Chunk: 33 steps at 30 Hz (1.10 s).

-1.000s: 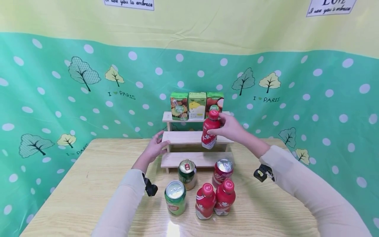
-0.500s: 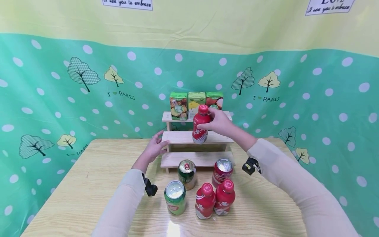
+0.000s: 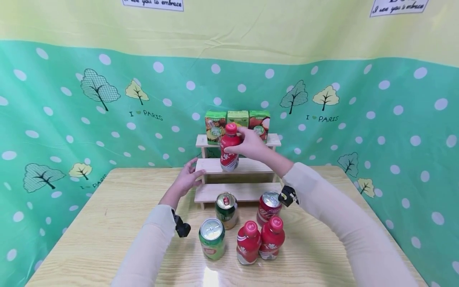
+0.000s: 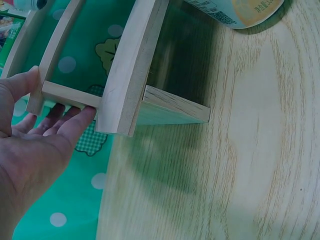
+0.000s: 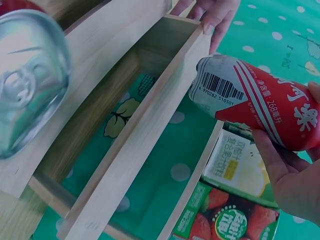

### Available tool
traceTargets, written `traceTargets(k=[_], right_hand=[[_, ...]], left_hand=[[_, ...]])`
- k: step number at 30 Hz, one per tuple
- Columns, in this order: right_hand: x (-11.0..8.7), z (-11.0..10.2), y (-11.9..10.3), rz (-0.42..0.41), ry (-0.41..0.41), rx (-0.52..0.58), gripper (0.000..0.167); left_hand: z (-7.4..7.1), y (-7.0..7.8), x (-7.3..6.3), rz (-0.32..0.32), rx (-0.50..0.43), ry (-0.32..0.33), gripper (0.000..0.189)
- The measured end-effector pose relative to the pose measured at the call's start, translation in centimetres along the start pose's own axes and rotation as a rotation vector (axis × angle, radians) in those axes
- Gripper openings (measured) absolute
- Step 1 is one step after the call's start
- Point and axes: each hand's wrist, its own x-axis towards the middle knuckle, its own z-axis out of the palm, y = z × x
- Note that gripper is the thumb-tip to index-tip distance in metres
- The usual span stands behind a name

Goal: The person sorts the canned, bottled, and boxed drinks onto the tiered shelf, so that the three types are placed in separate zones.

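A red plastic drink bottle (image 3: 229,153) is held upright by my right hand (image 3: 251,144), thumb on the near side and fingers behind. Its base overlaps the middle board of a three-step wooden shelf (image 3: 256,166) in the head view. The right wrist view shows the bottle's barcode side (image 5: 220,90) near the board's edge. At the left end of that middle board, my left hand (image 3: 187,178) grips the shelf. In the left wrist view the thumb lies on the board while the fingers (image 4: 80,122) curl beneath at the side support.
Three juice boxes (image 3: 214,129) stand on the top board. Before the shelf, on the wooden table (image 3: 125,223), are a dark green can (image 3: 226,213), a light green can (image 3: 212,241), a red can (image 3: 267,211) and two red bottles (image 3: 248,247) side by side. A patterned cloth (image 3: 136,131) hangs behind.
My right hand has carried the bottle leftward along the middle board, from its right part to left of its centre. My left hand has stayed at the shelf's left end.
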Motion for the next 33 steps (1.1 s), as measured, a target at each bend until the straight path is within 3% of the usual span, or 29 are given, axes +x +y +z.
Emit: traceTargets(k=[5, 12, 18, 23, 33], right_hand=[[0.6, 0.8, -0.2, -0.036, 0.007, 0.006, 0.057], [1.3, 1.7, 0.0, -0.022, -0.002, 0.006, 0.059], [1.9, 2.3, -0.1, -0.014, 0.008, 0.027, 0.058], [2.6, 3.0, 0.1, -0.003, 0.022, 0.057, 0.06], [3.4, 4.0, -0.2, 0.001, 0.043, 0.084, 0.063]], left_hand=[[-0.1, 0.0, 0.1, -0.007, 0.018, 0.004, 0.07], [-0.1, 0.1, 0.0, -0.009, -0.004, -0.007, 0.071], [0.1, 1.1, -0.7, -0.038, -0.021, -0.025, 0.072], [-0.1, 0.1, 0.1, -0.023, -0.007, -0.005, 0.071], [-0.1, -0.2, 0.2, -0.011, 0.003, 0.009, 0.071]])
